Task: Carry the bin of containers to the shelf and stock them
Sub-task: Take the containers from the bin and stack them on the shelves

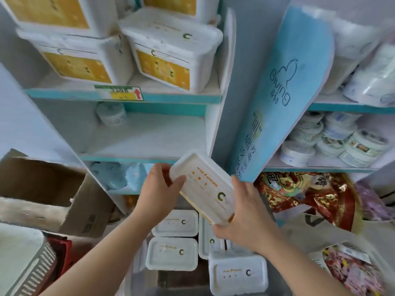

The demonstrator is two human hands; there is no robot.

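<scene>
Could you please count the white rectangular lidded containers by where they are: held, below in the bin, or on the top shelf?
White rectangular lidded container held in left hand and right hand: 1
Below in the bin: 4
On the top shelf, orange-labelled: 4
Total: 9

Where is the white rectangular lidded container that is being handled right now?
In the head view it sits centre frame: the white rectangular lidded container is tilted, held between the left hand and right hand, above the containers still in the bin.
</scene>
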